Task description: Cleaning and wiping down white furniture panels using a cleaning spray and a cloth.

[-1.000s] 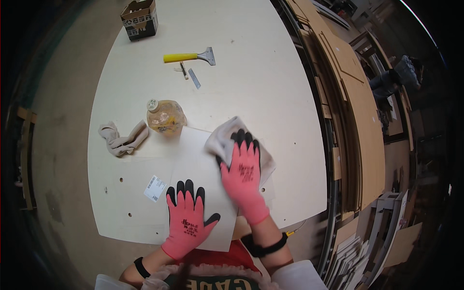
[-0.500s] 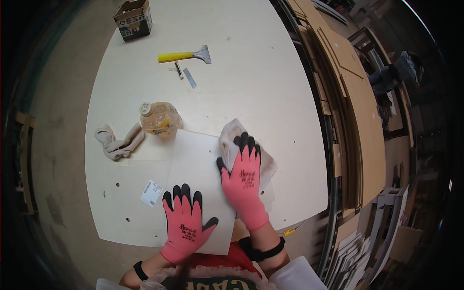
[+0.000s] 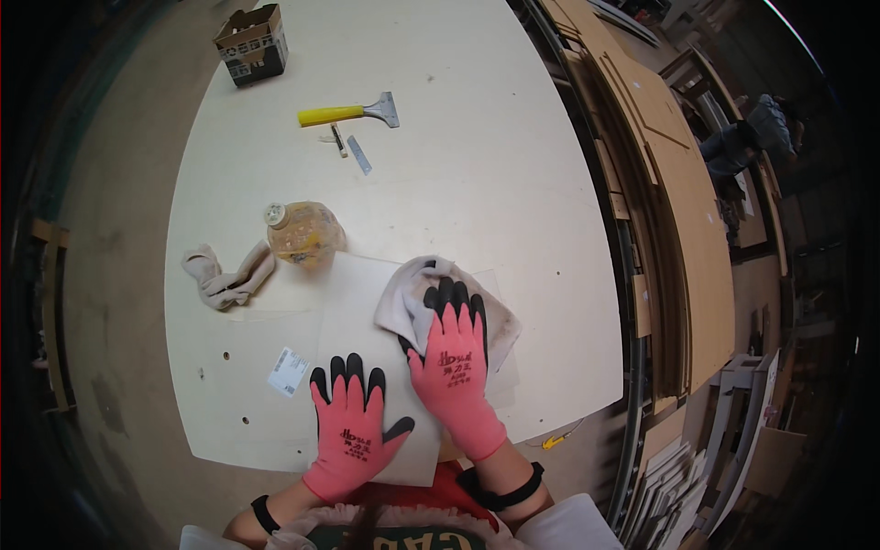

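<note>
A pale rectangular panel lies on the white tabletop at the near side. My left hand, in a pink glove with black fingertips, rests flat on the panel with its fingers spread. My right hand, gloved alike, presses flat on a stained whitish cloth by the panel's right edge. The cloth is bunched around the fingertips, and part of it is hidden beneath the palm. Beyond the panel stands a clear plastic bottle with a white cap and yellowish contents.
A second crumpled cloth lies left of the bottle. Farther off are a yellow-handled scraper, a small blade and an open cardboard box. A label sits left of the panel. Stacked boards line the right side.
My right hand has slid the cloth slightly left and nearer to me, and the cloth has bunched up to the left of the fingers. My left hand has stayed in place.
</note>
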`<state>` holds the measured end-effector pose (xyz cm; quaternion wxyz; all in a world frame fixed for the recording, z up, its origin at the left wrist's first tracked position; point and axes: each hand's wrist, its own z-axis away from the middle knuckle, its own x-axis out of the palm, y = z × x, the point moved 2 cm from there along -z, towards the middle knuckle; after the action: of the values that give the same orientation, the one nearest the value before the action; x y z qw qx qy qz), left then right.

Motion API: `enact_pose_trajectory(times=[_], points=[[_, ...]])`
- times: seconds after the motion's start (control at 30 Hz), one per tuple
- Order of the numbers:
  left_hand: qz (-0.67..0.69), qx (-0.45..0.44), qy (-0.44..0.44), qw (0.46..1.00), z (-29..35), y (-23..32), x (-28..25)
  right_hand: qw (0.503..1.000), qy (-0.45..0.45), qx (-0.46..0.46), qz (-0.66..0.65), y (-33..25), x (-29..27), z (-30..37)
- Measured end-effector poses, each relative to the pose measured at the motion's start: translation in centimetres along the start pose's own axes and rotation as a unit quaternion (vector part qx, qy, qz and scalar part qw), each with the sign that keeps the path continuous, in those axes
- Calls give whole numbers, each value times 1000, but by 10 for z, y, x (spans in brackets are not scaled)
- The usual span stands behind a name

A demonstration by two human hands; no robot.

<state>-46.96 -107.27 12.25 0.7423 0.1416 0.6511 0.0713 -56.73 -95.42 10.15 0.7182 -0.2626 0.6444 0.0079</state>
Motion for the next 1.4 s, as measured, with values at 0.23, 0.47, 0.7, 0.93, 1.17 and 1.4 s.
enact_pose_trajectory(times=[0.23,0.47,0.7,0.93,1.17,1.4], points=[[29,111,-23,993,-5,-18,-11,998,61,-25,-3,42,-16,7],[74,112,1,991,-31,-31,-22,994,-100,8,-48,35,-22,88],[-24,-7,69,997,-45,-21,-6,992,-50,-112,-21,20,-15,30],[-6,-4,71,997,-52,-14,-4,984,33,-154,-85,35,-11,-26],[-12,-30,46,998,-44,-22,-8,984,-102,-120,-88,32,-20,45],[-18,-8,56,998,-55,-10,-2,986,31,-144,-84,43,-4,-35]])
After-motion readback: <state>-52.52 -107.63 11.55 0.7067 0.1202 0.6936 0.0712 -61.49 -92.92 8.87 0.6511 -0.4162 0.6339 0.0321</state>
